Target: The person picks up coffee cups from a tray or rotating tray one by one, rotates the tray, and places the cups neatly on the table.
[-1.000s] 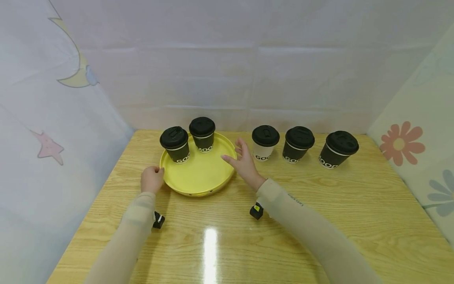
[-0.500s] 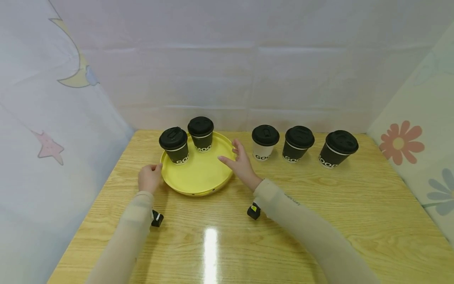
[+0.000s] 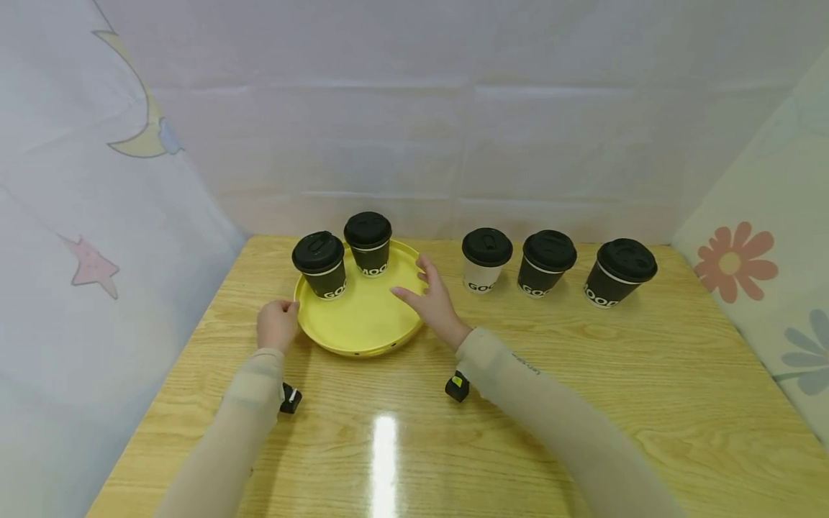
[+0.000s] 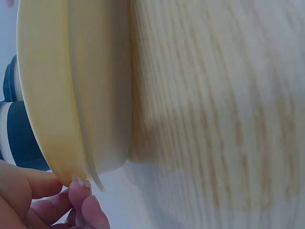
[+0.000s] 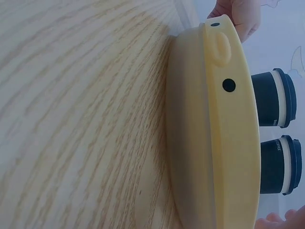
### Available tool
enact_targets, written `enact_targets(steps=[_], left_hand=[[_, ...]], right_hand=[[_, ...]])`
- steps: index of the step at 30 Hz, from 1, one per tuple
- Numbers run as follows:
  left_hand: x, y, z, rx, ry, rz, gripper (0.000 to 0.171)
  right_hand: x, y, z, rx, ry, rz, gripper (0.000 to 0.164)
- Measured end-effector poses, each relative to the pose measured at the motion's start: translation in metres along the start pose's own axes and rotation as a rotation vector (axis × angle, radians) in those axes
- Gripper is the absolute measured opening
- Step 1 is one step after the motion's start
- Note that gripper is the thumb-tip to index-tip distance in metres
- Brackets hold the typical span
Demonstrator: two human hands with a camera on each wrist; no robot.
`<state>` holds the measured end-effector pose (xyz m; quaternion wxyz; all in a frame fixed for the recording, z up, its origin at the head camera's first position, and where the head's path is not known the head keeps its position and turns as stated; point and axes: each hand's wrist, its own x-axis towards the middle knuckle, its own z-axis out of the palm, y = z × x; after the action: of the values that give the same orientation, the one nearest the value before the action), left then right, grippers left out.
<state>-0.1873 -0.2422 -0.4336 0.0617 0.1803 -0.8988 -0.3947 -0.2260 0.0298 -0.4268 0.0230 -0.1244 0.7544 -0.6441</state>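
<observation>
A round yellow tray (image 3: 365,324) with a raised rim stands on the wooden table, bearing two black paper coffee cups with black lids: a nearer-left cup (image 3: 324,266) and one farther back (image 3: 369,244). My left hand (image 3: 277,325) pinches the tray's left rim between thumb and fingers; the left wrist view shows this pinch close up. At the right rim is my right hand (image 3: 437,306), fingers spread and thumb reaching over the tray. In the right wrist view its fingertips (image 5: 281,222) show right beside the rim, near the tray's dotted front side (image 5: 228,119).
Three more lidded cups stand in a row right of the tray: a white cup (image 3: 486,262), a black cup (image 3: 545,265) and a farther black cup (image 3: 617,275). A pale curtain (image 3: 414,144) hangs behind the table (image 3: 583,374), with printed curtains at both sides.
My right hand has shifted a little left along the tray's right side. The tray's front dots have slid slightly to the right, while my left hand has kept its pinch on the rim.
</observation>
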Motion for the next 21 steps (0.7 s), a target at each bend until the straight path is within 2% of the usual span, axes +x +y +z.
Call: enact_targets(steps=[5, 12, 21], left_hand=[[-0.004, 0.0, -0.001, 0.016, -0.022, -0.003, 0.033], [-0.011, 0.001, -0.001, 0.048, -0.033, 0.011, 0.031], [-0.017, 0.001, 0.001, 0.07, -0.05, 0.013, 0.031]], right_hand=[[-0.003, -0.006, 0.002, 0.015, -0.017, 0.005, 0.082], [-0.001, -0.004, 0.005, 0.006, -0.052, -0.002, 0.085], [-0.002, -0.007, 0.009, -0.021, -0.113, 0.045, 0.09]])
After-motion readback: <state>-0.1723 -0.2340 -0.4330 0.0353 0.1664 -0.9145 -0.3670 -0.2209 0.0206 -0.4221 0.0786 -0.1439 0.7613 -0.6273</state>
